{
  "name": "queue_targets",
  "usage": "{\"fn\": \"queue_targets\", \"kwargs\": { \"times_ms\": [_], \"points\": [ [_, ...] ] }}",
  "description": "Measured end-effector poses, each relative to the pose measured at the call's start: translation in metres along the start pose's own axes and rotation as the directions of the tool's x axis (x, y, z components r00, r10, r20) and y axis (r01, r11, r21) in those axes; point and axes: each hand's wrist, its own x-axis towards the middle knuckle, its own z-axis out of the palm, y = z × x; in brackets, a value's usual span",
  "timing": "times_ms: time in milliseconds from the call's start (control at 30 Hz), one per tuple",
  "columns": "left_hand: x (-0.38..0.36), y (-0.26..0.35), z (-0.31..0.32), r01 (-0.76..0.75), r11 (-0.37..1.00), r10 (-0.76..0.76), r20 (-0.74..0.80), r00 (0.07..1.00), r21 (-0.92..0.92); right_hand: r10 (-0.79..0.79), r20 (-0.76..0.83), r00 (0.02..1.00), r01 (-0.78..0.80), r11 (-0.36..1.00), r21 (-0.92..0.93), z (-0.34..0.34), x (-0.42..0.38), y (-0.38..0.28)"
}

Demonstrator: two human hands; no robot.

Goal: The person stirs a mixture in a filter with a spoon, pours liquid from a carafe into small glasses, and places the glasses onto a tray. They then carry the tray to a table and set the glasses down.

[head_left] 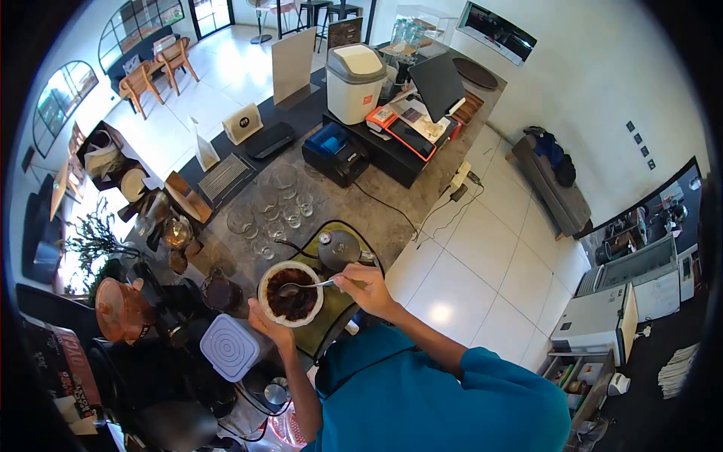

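Note:
My left hand (268, 322) is wrapped round the lower left side of a white round bowl (319, 307). Inside the bowl lies a dark brown mass (294, 303) that looks moist; its kind is not clear. Between the fingers of my right hand (365, 289) is the handle of a metal spoon (310, 285), whose tip dips into the brown mass. Just beyond the bowl stands a grey kettle (339, 250) with a thin spout, on a green mat (325, 331). A container with a pale lid (230, 347) sits left of my left hand.
Several clear glasses (265, 202) stand beyond the bowl. A dark glass jug (221, 291) and an orange-brown pot (120, 309) are to the left. Farther back are a black printer (336, 154), a white bin (355, 84) and a cable (388, 202) along the counter.

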Motion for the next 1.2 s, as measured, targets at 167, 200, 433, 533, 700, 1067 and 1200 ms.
{"fn": "queue_targets", "kwargs": {
  "times_ms": [167, 200, 433, 533, 700, 1067, 1200],
  "points": [
    [0.002, -0.026, -0.016, -0.023, 0.995, 0.029, -0.064, 0.998, 0.098, 0.002, -0.005, 1.000, -0.002, 1.000, 0.006, 0.004, 0.004, 0.003],
    [0.002, -0.029, -0.018, -0.016, 0.987, 0.024, -0.046, 0.999, 0.158, -0.001, -0.010, 1.000, 0.001, 1.000, 0.003, 0.002, 0.005, 0.003],
    [0.000, -0.050, -0.030, -0.044, 0.928, 0.087, -0.102, 0.991, 0.369, -0.113, 0.034, 0.993, 0.117, 0.978, -0.173, -0.006, 0.029, -0.016],
    [-0.001, -0.017, -0.009, 0.134, 0.991, -0.129, -0.181, 0.975, 0.014, -0.220, 0.100, 0.970, 0.239, 0.939, -0.248, -0.010, 0.049, -0.018],
    [0.006, -0.034, -0.027, -0.035, 0.980, 0.048, -0.062, 0.997, 0.195, -0.118, 0.294, 0.948, 0.183, 0.962, -0.205, -0.003, 0.075, -0.007],
    [-0.004, 0.009, -0.010, -0.114, 0.875, 0.149, -0.036, 0.988, 0.471, 0.207, 0.485, 0.850, -0.255, 0.966, 0.034, 0.008, 0.111, 0.010],
    [-0.009, 0.010, 0.014, -0.208, 0.854, 0.318, -0.162, 0.934, 0.477, 0.193, 0.533, 0.824, -0.265, 0.962, 0.062, 0.005, 0.130, 0.008]
  ]
}}
